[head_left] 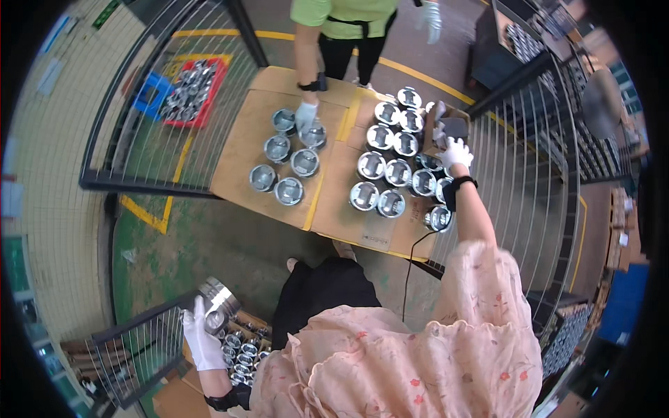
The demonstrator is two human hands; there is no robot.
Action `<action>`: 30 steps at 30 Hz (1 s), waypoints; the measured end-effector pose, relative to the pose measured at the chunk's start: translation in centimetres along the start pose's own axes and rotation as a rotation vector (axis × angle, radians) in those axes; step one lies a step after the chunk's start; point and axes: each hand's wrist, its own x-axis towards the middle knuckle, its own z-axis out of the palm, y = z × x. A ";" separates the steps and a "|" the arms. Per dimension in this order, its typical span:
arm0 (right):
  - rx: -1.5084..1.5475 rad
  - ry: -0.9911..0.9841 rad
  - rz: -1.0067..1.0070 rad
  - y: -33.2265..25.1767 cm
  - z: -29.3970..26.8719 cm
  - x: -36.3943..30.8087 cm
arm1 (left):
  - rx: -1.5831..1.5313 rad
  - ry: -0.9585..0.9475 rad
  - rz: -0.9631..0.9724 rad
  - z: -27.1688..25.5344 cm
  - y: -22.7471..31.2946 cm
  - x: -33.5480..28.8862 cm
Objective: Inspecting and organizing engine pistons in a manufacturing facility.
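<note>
My left hand (pixel 203 340), in a white glove, is closed around a shiny metal piston (pixel 221 298) at the lower left. The piston is tilted above a carton of upright pistons (pixel 244 361). My right hand (pixel 456 155), also gloved, reaches across the table to the near end of a small cardboard box (pixel 433 125) with grey pieces (pixel 455 127) in it. Its fingers look spread, and I see nothing held in them. Just left of this hand, pistons (pixel 398 172) stand in rows on the cardboard-covered table (pixel 334 223).
Across the table a co-worker's gloved hand (pixel 306 116) touches one of several pistons (pixel 277 148) on the left half. A red crate (pixel 214 76) of metal parts lies beyond the wire fence (pixel 160 139). A black cable (pixel 407 279) hangs off the table's front edge.
</note>
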 end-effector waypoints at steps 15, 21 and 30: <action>1.472 -2.531 -0.306 -29.5 -17.3 -34.0 | -0.378 -0.208 0.263 -0.5 7.4 3.9; 1.540 -3.175 0.468 -32.2 -19.4 -36.9 | -0.018 -0.367 0.586 -2.1 8.9 6.0; 1.806 -2.881 0.365 -32.9 -17.9 -37.9 | 0.268 -0.351 1.115 -1.5 7.0 8.8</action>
